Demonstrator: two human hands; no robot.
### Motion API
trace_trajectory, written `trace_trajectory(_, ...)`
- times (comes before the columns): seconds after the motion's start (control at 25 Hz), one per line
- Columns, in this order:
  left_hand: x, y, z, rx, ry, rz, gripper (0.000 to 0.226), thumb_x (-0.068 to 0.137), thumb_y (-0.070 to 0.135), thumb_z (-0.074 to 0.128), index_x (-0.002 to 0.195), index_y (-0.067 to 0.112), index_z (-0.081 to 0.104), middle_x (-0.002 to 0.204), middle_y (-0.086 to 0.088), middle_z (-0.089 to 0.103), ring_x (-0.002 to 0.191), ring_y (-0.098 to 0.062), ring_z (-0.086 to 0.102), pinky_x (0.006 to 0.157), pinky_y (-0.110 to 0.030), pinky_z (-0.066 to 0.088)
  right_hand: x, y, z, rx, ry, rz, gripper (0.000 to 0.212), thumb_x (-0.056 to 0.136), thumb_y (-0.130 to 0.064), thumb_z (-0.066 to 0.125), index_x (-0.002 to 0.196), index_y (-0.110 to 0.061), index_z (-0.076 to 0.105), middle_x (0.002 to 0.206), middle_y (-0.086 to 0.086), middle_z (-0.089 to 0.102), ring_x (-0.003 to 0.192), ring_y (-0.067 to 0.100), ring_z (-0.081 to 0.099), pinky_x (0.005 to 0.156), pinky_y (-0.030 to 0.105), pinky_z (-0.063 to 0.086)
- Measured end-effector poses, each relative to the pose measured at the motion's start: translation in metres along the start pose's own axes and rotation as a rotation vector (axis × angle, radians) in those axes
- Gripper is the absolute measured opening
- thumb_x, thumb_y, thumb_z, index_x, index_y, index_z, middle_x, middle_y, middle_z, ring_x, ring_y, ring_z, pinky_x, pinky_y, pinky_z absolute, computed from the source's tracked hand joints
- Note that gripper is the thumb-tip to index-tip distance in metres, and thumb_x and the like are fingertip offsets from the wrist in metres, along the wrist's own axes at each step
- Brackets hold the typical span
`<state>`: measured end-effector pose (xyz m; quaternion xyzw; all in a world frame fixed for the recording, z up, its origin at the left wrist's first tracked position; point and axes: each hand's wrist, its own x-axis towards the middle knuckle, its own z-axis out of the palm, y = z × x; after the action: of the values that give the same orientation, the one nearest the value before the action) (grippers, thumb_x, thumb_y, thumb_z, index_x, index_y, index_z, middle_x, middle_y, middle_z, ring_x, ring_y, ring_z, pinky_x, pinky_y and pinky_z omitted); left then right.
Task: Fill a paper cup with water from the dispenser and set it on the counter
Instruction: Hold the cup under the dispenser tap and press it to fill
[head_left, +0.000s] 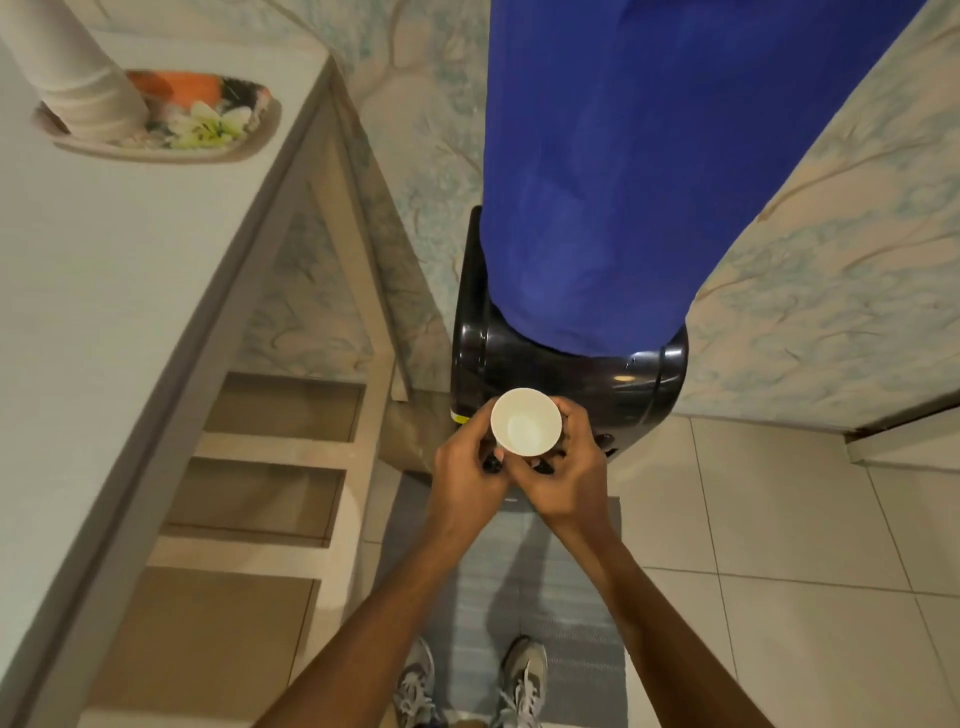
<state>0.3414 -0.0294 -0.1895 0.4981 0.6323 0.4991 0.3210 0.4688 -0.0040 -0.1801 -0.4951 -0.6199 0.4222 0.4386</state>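
At the dispenser (566, 364) front, both hands clamp the upright paper cup (525, 422): left hand (467, 475) grip at 7 o'clock, right hand (566, 467) grip at 4.

one paper cup (525, 422), one dispenser (566, 374) – one blue bottle cover (623, 171), two hands, one tray (156, 148), one cup stack (78, 78), two shoes, one mat (566, 613)

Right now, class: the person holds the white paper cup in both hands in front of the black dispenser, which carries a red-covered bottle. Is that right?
One detail is wrong. The bottle cover is blue, not red, as the head view shows. Otherwise correct: left hand and right hand hold the white paper cup in front of the black dispenser.
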Motion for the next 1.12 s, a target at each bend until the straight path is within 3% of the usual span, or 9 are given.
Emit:
trace_trajectory(0.12,-0.006,-0.016,0.006,0.028,-0.024,-0.018,0.069,0.077,-0.009,0.077,0.137,0.021,0.060,0.112,0.005,0.073,0.101,0.004,0.067,0.083,-0.007,0.050,-0.006,0.023,0.005,-0.044,0.016,0.056,0.082,0.073,-0.019,0.091,0.126,-0.060,0.045,0.121,-0.044,0.058,0.114,-0.010,0.062,0.078,0.008,0.055)
trace_trajectory(0.2,-0.010,-0.030,0.011,0.059,-0.049,-0.022,0.067,0.077,-0.005,0.081,0.139,0.012,0.061,0.113,-0.003,0.075,0.100,-0.005,0.068,0.082,-0.004,0.048,-0.010,0.042,0.011,-0.071,0.014,0.090,0.088,0.072,-0.019,0.094,0.123,-0.067,0.041,0.120,-0.046,0.056,0.115,-0.014,0.058,0.077,0.004,0.053)
trace_trajectory(0.28,-0.013,-0.046,0.016,0.090,-0.063,-0.014,0.068,0.076,-0.002,0.083,0.139,0.009,0.061,0.110,-0.004,0.076,0.096,0.001,0.066,0.078,0.001,0.043,-0.013,0.061,0.016,-0.080,0.020,0.128,0.089,0.070,-0.020,0.095,0.121,-0.068,0.040,0.119,-0.047,0.055,0.115,-0.016,0.056,0.077,0.001,0.050)
trace_trajectory(0.4,-0.019,-0.073,0.024,0.156,-0.078,-0.011,0.071,0.074,0.001,0.084,0.140,0.010,0.061,0.098,0.006,0.073,0.086,0.017,0.059,0.072,0.005,0.039,-0.022,0.090,0.023,-0.094,0.036,0.170,0.084,0.070,-0.022,0.094,0.120,-0.064,0.041,0.117,-0.043,0.058,0.112,-0.016,0.058,0.076,0.001,0.048)
trace_trajectory(0.56,-0.022,-0.106,0.034,0.187,-0.131,-0.020,0.062,0.076,0.001,0.084,0.134,0.012,0.064,0.095,0.011,0.071,0.085,0.014,0.062,0.074,-0.003,0.047,-0.028,0.119,0.025,-0.086,0.038,0.222,0.074,0.068,-0.028,0.089,0.119,-0.059,0.046,0.117,-0.036,0.062,0.111,-0.008,0.062,0.078,0.007,0.051)
trace_trajectory(0.68,-0.024,-0.127,0.041,0.185,-0.176,-0.050,0.065,0.084,-0.009,0.068,0.144,0.013,0.056,0.117,-0.002,0.074,0.107,0.008,0.057,0.087,-0.001,0.045,-0.032,0.140,0.024,-0.104,0.023,0.237,0.072,0.070,-0.029,0.091,0.124,-0.051,0.049,0.118,-0.035,0.062,0.113,-0.007,0.062,0.078,0.009,0.054)
trace_trajectory(0.8,-0.027,-0.148,0.049,0.171,-0.217,-0.119,0.070,0.088,-0.010,0.060,0.150,0.019,0.049,0.131,0.002,0.068,0.116,0.014,0.051,0.093,0.002,0.039,-0.036,0.164,0.025,-0.120,0.027,0.253,0.073,0.071,-0.025,0.093,0.127,-0.043,0.051,0.117,-0.035,0.064,0.112,-0.006,0.064,0.079,0.013,0.057)
trace_trajectory(1.0,-0.033,-0.171,0.059,0.098,-0.237,-0.204,0.077,0.082,-0.012,0.048,0.148,0.028,0.050,0.130,0.022,0.065,0.123,0.012,0.055,0.102,-0.015,0.046,-0.042,0.198,0.031,-0.159,0.070,0.228,0.071,0.071,-0.027,0.090,0.132,-0.020,0.054,0.118,-0.013,0.071,0.108,0.007,0.071,0.085,0.040,0.064)
trace_trajectory(1.12,-0.034,-0.179,0.065,0.058,-0.252,-0.229,0.078,0.081,-0.017,0.049,0.149,0.023,0.051,0.134,0.008,0.068,0.128,-0.004,0.059,0.106,-0.033,0.051,-0.042,0.211,0.034,-0.185,0.070,0.202,0.071,0.072,-0.029,0.087,0.134,-0.020,0.055,0.116,-0.021,0.068,0.107,0.000,0.069,0.083,0.040,0.064)
